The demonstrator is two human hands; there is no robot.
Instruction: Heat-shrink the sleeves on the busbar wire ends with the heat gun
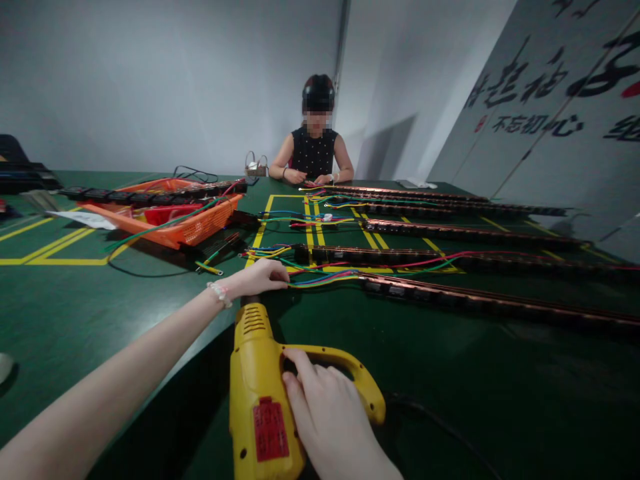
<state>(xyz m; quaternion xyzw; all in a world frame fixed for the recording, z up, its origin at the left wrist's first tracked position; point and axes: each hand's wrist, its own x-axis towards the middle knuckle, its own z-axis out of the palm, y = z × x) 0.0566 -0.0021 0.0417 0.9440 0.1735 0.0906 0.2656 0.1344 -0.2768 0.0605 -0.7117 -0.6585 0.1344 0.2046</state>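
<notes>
While our right hand (331,408) curls around the smooth yellow heat gun (256,363) at its looped handle, our left hand (261,278) is closed in a pinch on slim coloured wires (325,281), just beyond the heat gun's nozzle! To the heat gun's right, long ribbed black bars (475,302) with coppery edges stretch across the green table (425,347). Beyond the heat gun, leftward, we've got an orange lattice-walled basket (207,229), a red object (167,213) inside, dark segmented strips (163,198) across its rim.

From close above and behind my fingers (303,367), the camera on my head looks forward and down, the wall (175,87) beyond them.
</notes>
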